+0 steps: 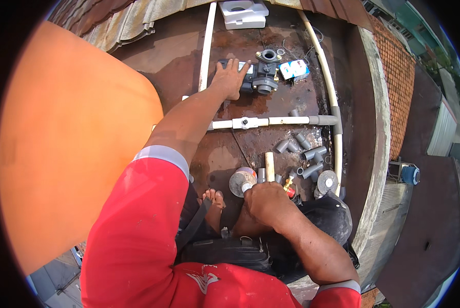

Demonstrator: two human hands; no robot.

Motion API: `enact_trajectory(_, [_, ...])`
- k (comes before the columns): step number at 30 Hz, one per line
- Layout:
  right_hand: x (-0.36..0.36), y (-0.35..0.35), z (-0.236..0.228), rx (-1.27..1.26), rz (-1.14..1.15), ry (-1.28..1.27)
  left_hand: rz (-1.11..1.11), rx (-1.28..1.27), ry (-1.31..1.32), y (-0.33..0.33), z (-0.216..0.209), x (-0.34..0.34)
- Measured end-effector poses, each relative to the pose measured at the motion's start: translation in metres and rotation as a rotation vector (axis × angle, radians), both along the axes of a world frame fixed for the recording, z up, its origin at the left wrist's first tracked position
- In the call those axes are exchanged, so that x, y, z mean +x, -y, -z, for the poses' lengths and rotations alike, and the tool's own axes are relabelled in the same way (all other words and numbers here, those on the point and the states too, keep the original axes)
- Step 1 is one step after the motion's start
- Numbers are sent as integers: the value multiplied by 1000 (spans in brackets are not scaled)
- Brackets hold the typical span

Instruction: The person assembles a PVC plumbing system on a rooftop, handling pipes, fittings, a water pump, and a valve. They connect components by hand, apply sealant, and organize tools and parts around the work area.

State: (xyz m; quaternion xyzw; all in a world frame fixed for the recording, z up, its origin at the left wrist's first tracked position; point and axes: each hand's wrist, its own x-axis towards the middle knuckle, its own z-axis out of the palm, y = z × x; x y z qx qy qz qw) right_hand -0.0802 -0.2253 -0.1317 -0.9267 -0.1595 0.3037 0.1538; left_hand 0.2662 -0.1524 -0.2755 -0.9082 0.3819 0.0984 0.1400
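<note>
Around: grey pipe fittings (pixel 306 152) lie scattered by the white pipe (pixel 271 121); a big orange tank (pixel 71 149) crowds my left.
Pump: the dark pump (pixel 263 77) sits beyond that pipe.
Left hand (pixel 229 79): my fingers lie spread flat on the pump's near end.
Right hand (pixel 266 201): closed by the brass valve (pixel 289 186); what it grips, I cannot tell.

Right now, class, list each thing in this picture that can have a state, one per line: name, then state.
Left hand: open, flat on the pump.
Pump: on the rooftop, top port open.
Right hand: closed around something; what it grips is hidden.
Grey pipe fittings: loose, scattered, unjoined.
White pipe: lying flat, joined to a grey elbow.
White box: shut.
</note>
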Motion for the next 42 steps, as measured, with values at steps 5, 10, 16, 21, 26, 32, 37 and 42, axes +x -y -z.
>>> enact_trajectory(5, [4,9,-8,44,53,-25,-121,60,18,15,-8,-5])
enact_trajectory(10, [4,14,-7,-8,91,-153,-107,58,67,11,1,-4])
enact_trajectory(16, [6,20,1,-46,86,-212,-54,75,58,4,3,5])
enact_trajectory(21, [5,36,21,-82,171,-193,-110,132,-202,10,-21,19])
enact_trajectory(26, [-4,64,27,-93,270,-84,-275,-548,-191,9,-93,30])
enact_trajectory(32, [-17,95,37,-169,481,144,-549,-1501,-288,-15,-146,-12])
enact_trajectory(37, [-14,89,20,-193,548,272,-674,-1519,-358,-37,-148,-53])
enact_trajectory(42, [-18,104,33,-289,687,327,-650,-1648,-367,-38,-124,-39])
